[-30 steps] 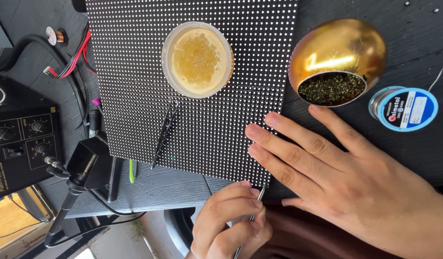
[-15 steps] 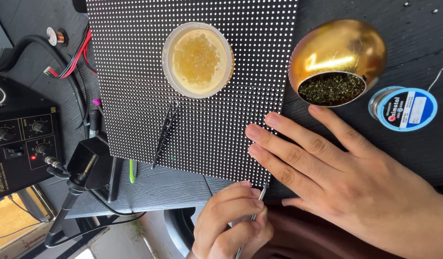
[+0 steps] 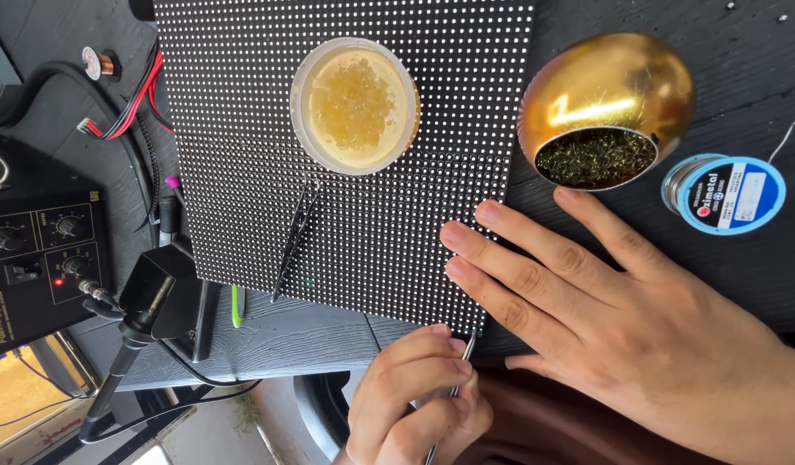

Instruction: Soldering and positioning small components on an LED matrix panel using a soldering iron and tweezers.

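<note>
left hand (image 3: 415, 400) pinches tweezers (image 3: 456, 387), tips pointing up at the dotted panel's (image 3: 242, 172) edge; right hand (image 3: 613, 319) lies flat, fingers spread.

The right hand (image 3: 621, 327) lies flat, palm down, fingers (image 3: 535, 250) spread and pointing far-left, while the left hand (image 3: 415, 400), near and just left of it, is curled in a pinch, fingertips pressed together and pointing far.

Two bare hands show, no gloves, rings or watch on either. The right hand (image 3: 639, 336) is broad with short, trimmed nails; the left hand (image 3: 410, 396) has fingers (image 3: 415, 344) equally unadorned (no sleeve shows at either wrist).
</note>
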